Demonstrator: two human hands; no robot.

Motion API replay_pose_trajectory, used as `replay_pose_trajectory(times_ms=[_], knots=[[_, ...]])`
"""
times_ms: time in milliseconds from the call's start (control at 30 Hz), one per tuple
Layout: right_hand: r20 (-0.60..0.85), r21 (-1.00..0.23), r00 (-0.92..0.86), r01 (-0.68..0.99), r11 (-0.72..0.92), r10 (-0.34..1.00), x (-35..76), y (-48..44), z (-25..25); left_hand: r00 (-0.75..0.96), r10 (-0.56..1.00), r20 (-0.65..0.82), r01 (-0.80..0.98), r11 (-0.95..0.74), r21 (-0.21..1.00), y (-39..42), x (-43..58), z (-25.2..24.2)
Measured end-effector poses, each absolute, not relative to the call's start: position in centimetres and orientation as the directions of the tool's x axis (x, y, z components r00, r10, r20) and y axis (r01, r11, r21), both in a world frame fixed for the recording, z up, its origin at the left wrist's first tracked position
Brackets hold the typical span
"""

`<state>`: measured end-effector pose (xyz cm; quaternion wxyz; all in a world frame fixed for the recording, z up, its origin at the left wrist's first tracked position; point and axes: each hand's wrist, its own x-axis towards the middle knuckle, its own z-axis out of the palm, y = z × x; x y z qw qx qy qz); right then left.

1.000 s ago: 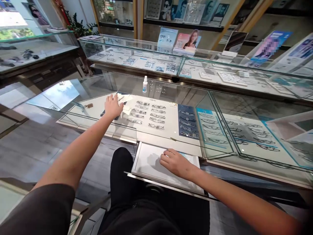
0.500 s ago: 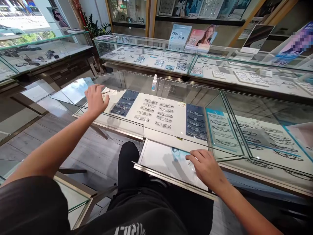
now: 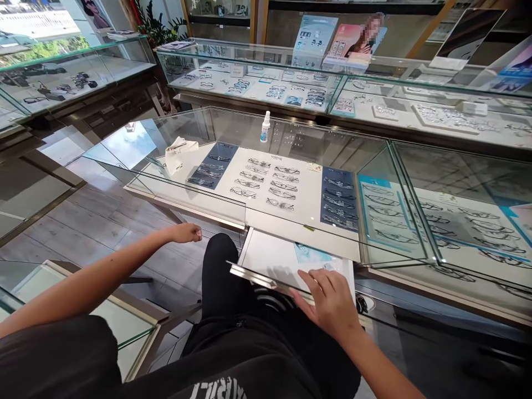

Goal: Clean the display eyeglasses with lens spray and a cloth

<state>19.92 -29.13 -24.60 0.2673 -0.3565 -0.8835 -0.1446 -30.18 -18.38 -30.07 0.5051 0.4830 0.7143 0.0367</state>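
My right hand (image 3: 330, 302) is at the front panel of a pulled-out white drawer (image 3: 266, 249); its fingers reach over the edge and the thumb lies on the near side. Inside the drawer are a light-blue printed card (image 3: 310, 253) and a small clear item, partly hidden by my fingers. My left hand (image 3: 187, 233) hangs over the floor beside my knee, fingers curled in, with nothing visible in it. On the glass counter lie a crumpled cream cloth (image 3: 177, 155) and, farther back, a white spray bottle (image 3: 265, 127) standing upright.
Under the glass countertop (image 3: 286, 221), several eyeglass frames (image 3: 282, 185) lie in rows on white and dark-blue panels. Another glass showcase (image 3: 249, 91) with printed stands runs behind. A low glass-topped case (image 3: 137, 327) is near my left arm. My knee (image 3: 220, 255) is by the drawer.
My left hand has come down from above the cloth to beside my knee, and its fingers have curled in. My right hand has moved from over the drawer to its front edge.
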Motion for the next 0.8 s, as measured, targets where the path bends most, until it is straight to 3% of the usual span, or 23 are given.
replay_pose_trajectory(times_ms=[133,300,567,800], knots=[[0.619,0.091,-0.552,0.756,0.648,0.558,20.3,-26.2,-25.2,-0.171,0.654,-0.737,0.503,0.701,0.506,-17.1,-30.0,-34.3],[0.588,0.004,-0.472,0.814,0.58,0.657,21.0,-22.0,-25.5,-0.216,0.586,-0.781,0.234,0.808,0.541,-15.1,-29.9,-37.5],[0.368,-0.015,-0.477,0.855,0.519,0.798,22.0,-14.9,-22.9,-0.191,0.625,-0.757,-0.03,0.767,0.641,-13.6,-28.8,-39.6],[0.273,-0.007,-0.454,0.88,0.474,0.848,21.6,-11.9,-23.6,-0.252,0.677,-0.691,-0.088,0.695,0.713,-15.0,-27.1,-40.9]])
